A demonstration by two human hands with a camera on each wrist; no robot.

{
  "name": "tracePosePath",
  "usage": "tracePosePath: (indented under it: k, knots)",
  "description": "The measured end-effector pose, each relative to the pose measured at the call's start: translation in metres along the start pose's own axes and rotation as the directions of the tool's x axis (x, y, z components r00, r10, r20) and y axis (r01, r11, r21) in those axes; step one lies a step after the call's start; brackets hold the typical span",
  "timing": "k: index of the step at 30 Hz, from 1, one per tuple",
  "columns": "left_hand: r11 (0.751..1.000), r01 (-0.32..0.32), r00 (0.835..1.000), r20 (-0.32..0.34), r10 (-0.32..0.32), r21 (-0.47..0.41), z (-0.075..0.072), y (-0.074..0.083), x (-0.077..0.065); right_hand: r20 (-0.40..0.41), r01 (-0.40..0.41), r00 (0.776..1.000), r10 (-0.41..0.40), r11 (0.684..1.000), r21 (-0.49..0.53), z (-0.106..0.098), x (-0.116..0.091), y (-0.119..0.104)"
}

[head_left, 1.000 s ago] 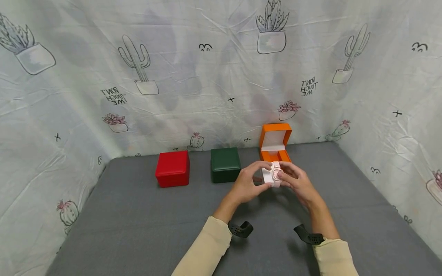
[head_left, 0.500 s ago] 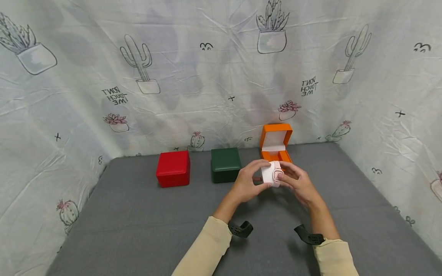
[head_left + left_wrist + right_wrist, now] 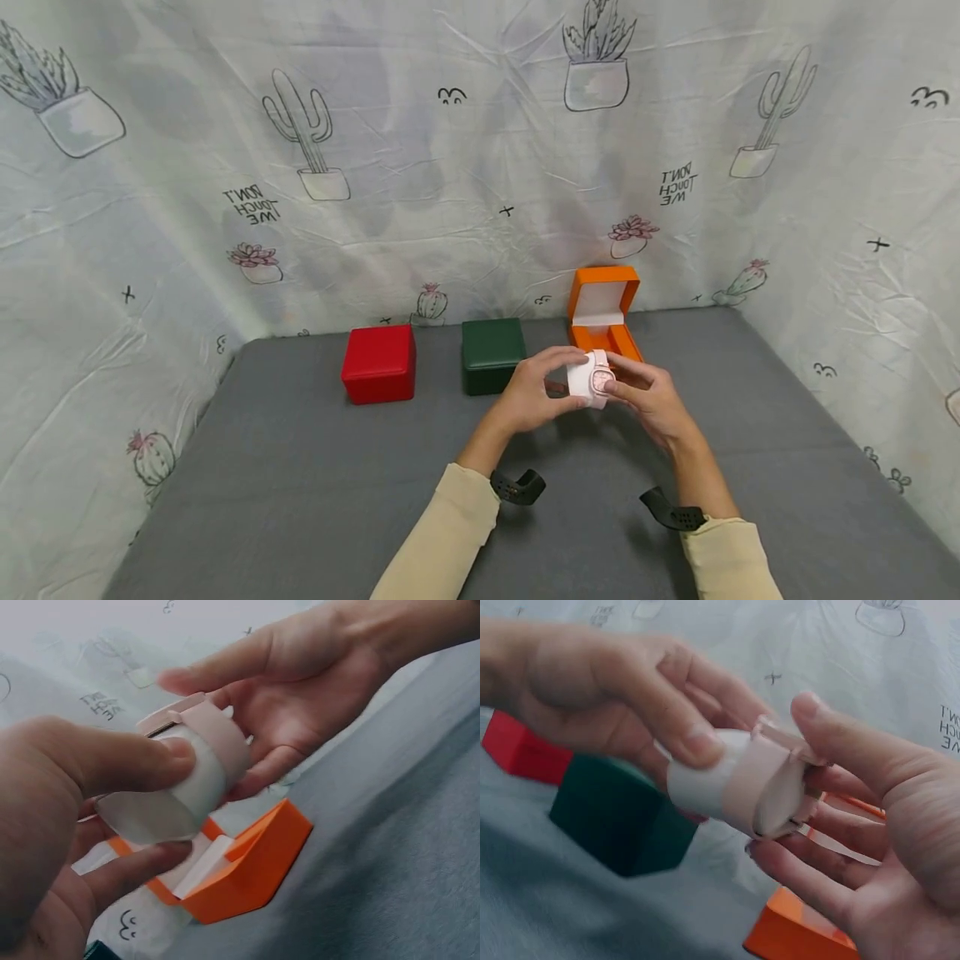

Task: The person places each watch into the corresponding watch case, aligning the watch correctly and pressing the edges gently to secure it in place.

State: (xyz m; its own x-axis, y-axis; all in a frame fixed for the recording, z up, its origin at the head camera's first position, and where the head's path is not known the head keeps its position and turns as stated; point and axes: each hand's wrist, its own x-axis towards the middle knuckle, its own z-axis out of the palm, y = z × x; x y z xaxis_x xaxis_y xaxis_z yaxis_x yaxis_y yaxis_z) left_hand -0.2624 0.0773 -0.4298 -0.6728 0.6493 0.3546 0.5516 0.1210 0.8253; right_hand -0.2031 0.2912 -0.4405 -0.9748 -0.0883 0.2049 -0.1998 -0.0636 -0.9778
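A pink wristwatch (image 3: 602,381) is wrapped round a white watch cushion (image 3: 579,380), held up over the table in front of the open orange box (image 3: 604,293). My left hand (image 3: 531,395) pinches the cushion's free end, thumb on one side and fingers on the other. From the right, my right hand (image 3: 654,402) holds the watch, its thumb by the dial and its fingers behind. In the right wrist view the pink strap (image 3: 744,787) circles one end of the cushion (image 3: 697,784). The orange box (image 3: 255,877) shows below the hands in the left wrist view.
A closed red box (image 3: 378,364) and a closed dark green box (image 3: 492,354) stand left of the orange one. All rest on a grey-covered table (image 3: 300,483). A white cactus-print curtain (image 3: 405,167) hangs behind and along both sides.
The head view has shifted slightly. Both hands keep their hold on the cushion and watch, with the dial turned a little more into view.
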Motion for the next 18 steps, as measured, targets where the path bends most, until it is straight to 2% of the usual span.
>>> tracePosePath:
  k: [4,7,14,18]
  knots:
    - [0.998,-0.024,0.999,-0.05,0.021,-0.065,0.0009,-0.0017,-0.0011,-0.077,0.026,0.997,-0.028,0.999,-0.031,0.0057,0.0038,-0.003]
    - [0.997,-0.03,0.996,-0.087,0.024,-0.072,0.0014,-0.0014,-0.0011,-0.085,0.03,0.996,-0.032,0.999,-0.033,0.0078,0.0054,-0.0053]
    - [0.997,-0.027,0.993,-0.114,0.018,-0.078,0.0012,-0.0001,-0.0015,0.03,0.019,0.999,-0.016,0.994,-0.106,0.0072,0.0038,-0.0066]
    - [0.996,0.0,0.996,-0.083,-0.007,-0.087,0.0002,0.0008,-0.0003,0.081,0.009,0.997,0.001,0.993,-0.122,0.0047,0.0035,-0.0069]
